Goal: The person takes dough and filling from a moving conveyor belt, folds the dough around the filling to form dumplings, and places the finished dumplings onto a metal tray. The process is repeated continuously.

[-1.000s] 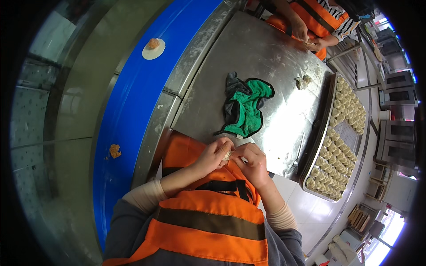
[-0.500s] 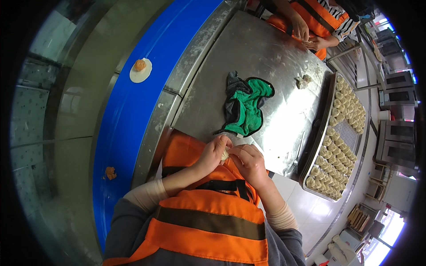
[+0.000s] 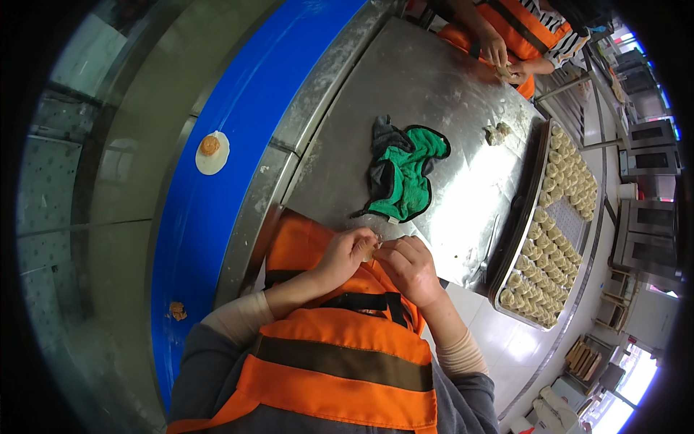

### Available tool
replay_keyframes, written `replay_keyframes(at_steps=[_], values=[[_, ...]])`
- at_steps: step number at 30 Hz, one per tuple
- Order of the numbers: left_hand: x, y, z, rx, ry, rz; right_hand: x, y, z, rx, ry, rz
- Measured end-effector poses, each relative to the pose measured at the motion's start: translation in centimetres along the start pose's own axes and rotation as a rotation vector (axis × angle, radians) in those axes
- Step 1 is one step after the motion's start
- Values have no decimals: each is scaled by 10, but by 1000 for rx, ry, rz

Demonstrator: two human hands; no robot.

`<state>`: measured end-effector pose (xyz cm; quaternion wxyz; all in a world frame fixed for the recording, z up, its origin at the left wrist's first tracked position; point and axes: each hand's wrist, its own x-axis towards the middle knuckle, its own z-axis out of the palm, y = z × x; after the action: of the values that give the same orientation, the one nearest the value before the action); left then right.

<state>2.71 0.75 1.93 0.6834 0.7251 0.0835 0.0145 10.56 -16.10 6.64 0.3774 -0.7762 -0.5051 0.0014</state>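
Observation:
In front of my orange apron, my left hand (image 3: pixel 348 254) is closed round a small pleated dough bun (image 3: pixel 368 255). My right hand (image 3: pixel 409 266) pinches the bun's edge with thumb and fingertips. Most of the bun is hidden by the fingers, so how far its top is closed I cannot tell. On the blue belt (image 3: pixel 189 224) to my left lies a round dough wrapper (image 3: pixel 214 163) with a ball of orange filling (image 3: pixel 210 145) on it. A loose clump of filling (image 3: pixel 178 311) sits nearer to me on the same belt.
A crumpled green and grey cloth (image 3: pixel 405 173) lies on the steel table (image 3: pixel 340 152) ahead. At the table's right edge stands a tray (image 3: pixel 494 293) with rows of pleated buns (image 3: pixel 538 278). A dough scrap (image 3: pixel 497 133) lies farther back. Across the table a co-worker's hands (image 3: pixel 499 58) handle something small.
The filled wrapper and the loose clump have travelled along the belt toward me. My right fingers have shifted slightly over the bun, covering more of its pleats.

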Motion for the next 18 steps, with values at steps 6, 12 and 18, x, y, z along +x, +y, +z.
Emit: replay_keyframes(at_steps=[6, 12, 18], values=[[1, -6, -3, 63, -10, -102, -1, -1, 0, -58, -95, -64], [1, -2, 0, -259, 73, 9, 23, -19, 2, 11, -15, 172], [-26, 34, -56, -101, 122, 0, 25, -20, 21, 301, 57, 228]])
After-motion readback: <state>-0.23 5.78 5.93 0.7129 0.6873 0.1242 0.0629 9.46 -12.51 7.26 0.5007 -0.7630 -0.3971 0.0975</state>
